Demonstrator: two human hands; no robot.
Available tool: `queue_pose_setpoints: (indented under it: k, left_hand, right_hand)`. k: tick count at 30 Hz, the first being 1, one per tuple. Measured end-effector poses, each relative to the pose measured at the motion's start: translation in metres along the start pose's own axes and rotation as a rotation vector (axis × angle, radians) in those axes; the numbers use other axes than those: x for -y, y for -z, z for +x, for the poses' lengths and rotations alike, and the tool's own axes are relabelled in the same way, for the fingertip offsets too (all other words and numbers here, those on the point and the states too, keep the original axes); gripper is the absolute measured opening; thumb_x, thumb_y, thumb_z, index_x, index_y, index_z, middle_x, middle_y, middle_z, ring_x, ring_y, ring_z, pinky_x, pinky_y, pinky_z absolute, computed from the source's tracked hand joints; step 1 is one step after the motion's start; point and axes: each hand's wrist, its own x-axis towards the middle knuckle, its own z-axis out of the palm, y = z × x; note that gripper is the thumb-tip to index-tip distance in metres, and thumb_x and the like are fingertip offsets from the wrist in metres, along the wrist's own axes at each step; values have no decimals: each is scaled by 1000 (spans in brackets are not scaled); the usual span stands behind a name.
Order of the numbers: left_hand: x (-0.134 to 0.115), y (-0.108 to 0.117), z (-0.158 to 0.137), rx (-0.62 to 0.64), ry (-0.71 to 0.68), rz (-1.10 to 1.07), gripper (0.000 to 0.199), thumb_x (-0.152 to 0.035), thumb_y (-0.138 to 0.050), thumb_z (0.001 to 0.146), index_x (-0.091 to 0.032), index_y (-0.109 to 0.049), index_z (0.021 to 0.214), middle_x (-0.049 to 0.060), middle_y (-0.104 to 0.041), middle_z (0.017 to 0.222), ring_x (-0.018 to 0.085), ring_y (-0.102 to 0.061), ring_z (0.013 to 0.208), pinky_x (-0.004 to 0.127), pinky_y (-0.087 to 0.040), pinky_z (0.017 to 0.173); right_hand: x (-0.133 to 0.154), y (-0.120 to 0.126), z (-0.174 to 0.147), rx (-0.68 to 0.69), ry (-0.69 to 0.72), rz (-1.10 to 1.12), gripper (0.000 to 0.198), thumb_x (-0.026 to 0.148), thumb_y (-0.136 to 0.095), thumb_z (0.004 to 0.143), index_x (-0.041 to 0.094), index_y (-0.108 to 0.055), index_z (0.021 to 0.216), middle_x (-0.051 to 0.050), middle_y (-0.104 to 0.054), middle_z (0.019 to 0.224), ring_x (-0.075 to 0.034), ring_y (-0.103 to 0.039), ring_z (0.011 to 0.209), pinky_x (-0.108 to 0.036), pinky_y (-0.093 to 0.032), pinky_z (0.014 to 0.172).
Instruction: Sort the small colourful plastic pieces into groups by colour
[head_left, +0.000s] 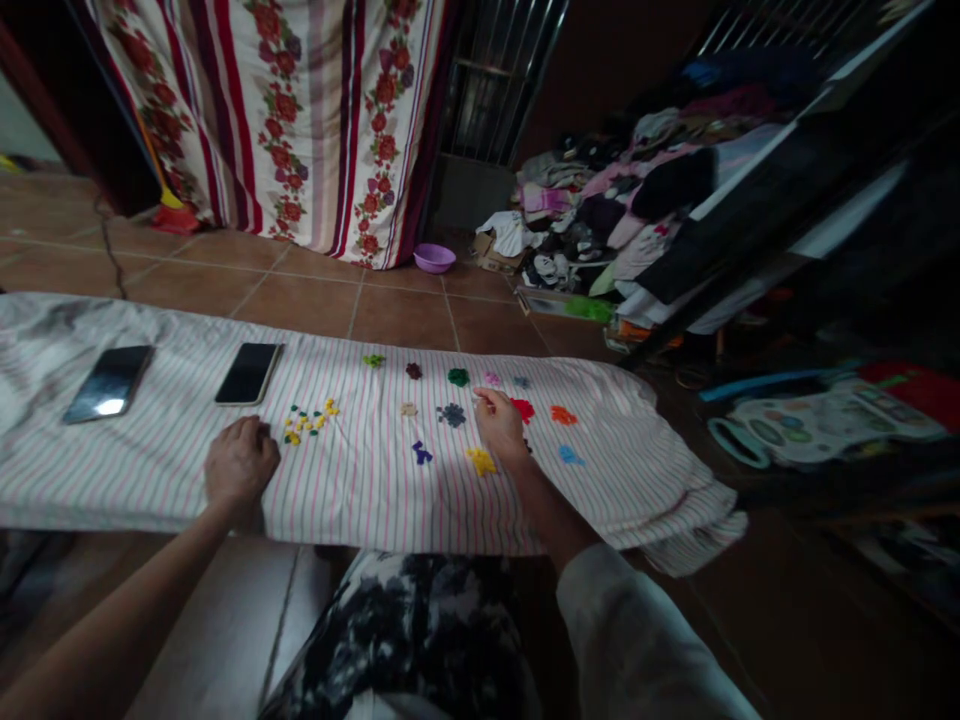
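My left hand (241, 462) rests on the striped cloth with its fingers curled in; whether anything is inside is hidden. Just right of it lies a loose mix of small yellow and green pieces (306, 420). Over the sorted piles, my right hand (499, 422) has thumb and fingers pinched together, and anything between them is too small to make out. Close around it are red pieces (523, 409), dark grey pieces (452, 415), dark green pieces (458, 377), pink pieces (492, 378) and yellow pieces (482, 461). A dark pile is partly hidden by the wrist.
Two phones, one dark (109, 383) and one light-edged (248, 373), lie at the left of the cloth (360, 500). Orange pieces (563, 414) and blue pieces (571, 455) sit to the right. Beyond are a purple basin (434, 258), a curtain (315, 130) and heaped clothes (600, 200).
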Motion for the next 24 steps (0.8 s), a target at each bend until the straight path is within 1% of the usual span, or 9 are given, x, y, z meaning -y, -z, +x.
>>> queue_pose_setpoints:
  k: [5,8,11,14,17,20,24]
  left_hand:
    - [0,-2,1,-33,9,-5,23,-23,-41,80,-16,-57,96,12,-64,100,25,-58,95,37,-43,87]
    - [0,-3,1,-40,9,-10,22,-21,-41,79,-16,-56,94,11,-64,98,25,-57,94,37,-43,85]
    - [1,-4,0,-57,11,-17,20,-20,-42,79,-16,-56,93,11,-64,97,25,-57,94,37,-43,85]
    - [2,-6,0,-67,8,-25,20,-19,-43,78,-17,-55,94,11,-64,99,26,-57,96,38,-43,85]
    - [2,-7,0,-65,1,-28,17,-18,-44,78,-17,-55,91,11,-64,100,26,-57,97,38,-43,86]
    - [2,-7,1,-62,4,-32,14,-17,-45,78,-18,-54,88,11,-63,100,26,-56,99,38,-43,86]
    - [2,-7,1,-70,2,-41,14,-17,-45,78,-19,-54,88,11,-63,101,26,-57,100,39,-43,86]
  right_hand:
    - [57,-35,-14,155,147,154,28,22,-44,82,19,-69,96,-7,-67,97,-17,-63,81,-29,-51,74]
    - [89,-61,-24,257,220,216,28,18,-45,83,20,-69,97,-6,-67,97,-15,-62,82,-28,-51,75]
    - [112,-93,-31,360,257,238,29,13,-46,82,21,-69,98,-5,-66,96,-15,-62,86,-27,-49,78]
    - [127,-124,-36,455,267,198,29,13,-47,84,21,-69,100,-5,-65,96,-16,-61,88,-28,-48,81]
    - [138,-148,-36,518,245,123,31,13,-47,85,21,-68,106,-6,-63,101,-17,-60,89,-29,-47,82]
    - [147,-163,-33,533,196,23,35,13,-46,85,22,-66,112,-6,-61,104,-17,-59,91,-27,-46,83]
    - [157,-174,-23,556,130,-143,38,18,-44,89,27,-61,122,-7,-59,104,-17,-59,91,-26,-44,80]
